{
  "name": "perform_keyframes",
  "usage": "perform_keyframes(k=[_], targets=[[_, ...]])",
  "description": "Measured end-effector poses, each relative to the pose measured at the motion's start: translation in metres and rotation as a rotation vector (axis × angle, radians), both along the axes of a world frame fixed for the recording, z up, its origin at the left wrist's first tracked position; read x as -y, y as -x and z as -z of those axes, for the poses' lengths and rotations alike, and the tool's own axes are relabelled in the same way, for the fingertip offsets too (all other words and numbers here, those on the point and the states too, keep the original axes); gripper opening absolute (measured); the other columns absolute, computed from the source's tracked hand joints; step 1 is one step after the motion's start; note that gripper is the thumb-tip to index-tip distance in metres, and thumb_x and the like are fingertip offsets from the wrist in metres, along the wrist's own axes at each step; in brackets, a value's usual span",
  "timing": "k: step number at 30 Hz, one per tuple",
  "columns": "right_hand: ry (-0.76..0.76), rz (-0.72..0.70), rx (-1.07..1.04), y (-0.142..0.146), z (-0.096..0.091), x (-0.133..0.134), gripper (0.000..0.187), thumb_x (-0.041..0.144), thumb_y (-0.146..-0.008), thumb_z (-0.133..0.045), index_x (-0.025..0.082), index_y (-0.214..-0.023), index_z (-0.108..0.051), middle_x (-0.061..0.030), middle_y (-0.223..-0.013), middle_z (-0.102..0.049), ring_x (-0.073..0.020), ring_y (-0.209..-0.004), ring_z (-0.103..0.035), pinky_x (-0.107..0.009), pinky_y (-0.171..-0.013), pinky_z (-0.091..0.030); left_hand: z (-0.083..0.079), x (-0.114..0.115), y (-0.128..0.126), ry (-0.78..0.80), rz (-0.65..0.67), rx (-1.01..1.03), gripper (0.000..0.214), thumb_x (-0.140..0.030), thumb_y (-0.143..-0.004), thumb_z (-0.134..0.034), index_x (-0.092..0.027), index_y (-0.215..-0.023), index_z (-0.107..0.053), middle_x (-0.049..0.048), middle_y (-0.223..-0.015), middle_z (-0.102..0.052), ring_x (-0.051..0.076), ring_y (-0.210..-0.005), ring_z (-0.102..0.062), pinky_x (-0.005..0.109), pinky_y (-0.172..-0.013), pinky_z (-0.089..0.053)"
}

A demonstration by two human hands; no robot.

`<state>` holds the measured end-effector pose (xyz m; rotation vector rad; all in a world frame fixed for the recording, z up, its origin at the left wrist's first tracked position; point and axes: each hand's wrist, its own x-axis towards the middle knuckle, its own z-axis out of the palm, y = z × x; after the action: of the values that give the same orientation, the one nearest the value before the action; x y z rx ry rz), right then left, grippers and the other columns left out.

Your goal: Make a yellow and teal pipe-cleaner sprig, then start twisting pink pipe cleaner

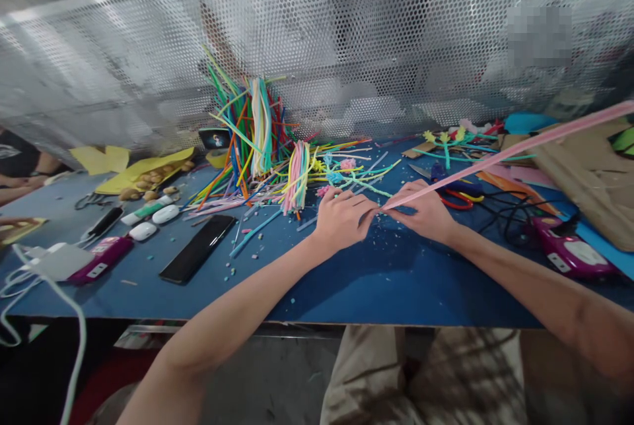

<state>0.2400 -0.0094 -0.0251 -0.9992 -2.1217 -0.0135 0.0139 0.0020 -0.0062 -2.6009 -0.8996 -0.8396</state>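
Both my hands meet above the blue table (341,293), fingertips pinched close together. Between them are the near ends of long pink pipe cleaners (510,150), which stretch away up to the right edge of the view. My left hand (344,217) has its thumb and forefinger closed on the tip. My right hand (423,214) grips the same strands just beside it. Behind my left hand lie small pink and blue pipe-cleaner flowers (337,171) and a bundle of pink and yellow pipe cleaners (297,177). How the tips are joined is too small to tell.
A big heap of coloured pipe cleaners (247,128) stands against the perforated metal screen (376,35). Scissors (453,197), cables and a purple power strip (569,253) lie to the right. Left are a black phone (198,250) and another purple power strip (102,260). Another person's arm (30,181) shows far left.
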Motion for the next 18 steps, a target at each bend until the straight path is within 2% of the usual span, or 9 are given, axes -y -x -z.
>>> perform_keyframes(k=[3,9,13,18], targets=[[-0.122,-0.013,0.113,-0.003,0.001,-0.001,0.014,0.031,-0.090,-0.061,0.030,-0.094,-0.074,0.0013,-0.096,-0.077,-0.0187,-0.085,-0.063,-0.039,-0.084,-0.041,0.000,0.002,-0.002,0.081,-0.015,0.047,0.024,-0.037,-0.095,-0.051,-0.025,-0.092,-0.071,0.0003,-0.092,-0.075,0.016,-0.085,-0.065,0.035,-0.084,-0.040],[-0.102,-0.074,0.133,-0.004,0.004,-0.003,0.015,0.030,-0.090,-0.060,0.031,-0.098,-0.073,0.0008,-0.098,-0.076,-0.0175,-0.085,-0.063,-0.037,-0.082,-0.041,0.002,0.001,-0.001,0.129,-0.003,0.054,0.022,-0.037,-0.094,-0.053,-0.025,-0.088,-0.071,0.0002,-0.087,-0.074,0.016,-0.081,-0.067,0.031,-0.073,-0.042],[0.026,-0.031,-0.041,0.001,0.005,-0.003,0.014,0.035,-0.087,-0.064,0.026,-0.088,-0.075,-0.0023,-0.089,-0.076,-0.0200,-0.084,-0.062,-0.039,-0.083,-0.043,0.006,-0.006,0.002,0.023,0.045,-0.003,0.024,-0.036,-0.096,-0.051,-0.024,-0.096,-0.072,0.0019,-0.092,-0.074,0.015,-0.083,-0.067,0.030,-0.074,-0.043],[0.365,0.033,-0.336,0.004,0.004,-0.003,0.020,0.044,-0.078,-0.071,0.024,-0.078,-0.075,-0.0014,-0.077,-0.071,-0.0189,-0.076,-0.061,-0.034,-0.073,-0.047,0.003,-0.011,0.007,-0.120,0.077,-0.148,0.025,-0.026,-0.098,-0.047,-0.027,-0.112,-0.067,0.0016,-0.105,-0.073,0.015,-0.087,-0.065,0.031,-0.076,-0.041]])
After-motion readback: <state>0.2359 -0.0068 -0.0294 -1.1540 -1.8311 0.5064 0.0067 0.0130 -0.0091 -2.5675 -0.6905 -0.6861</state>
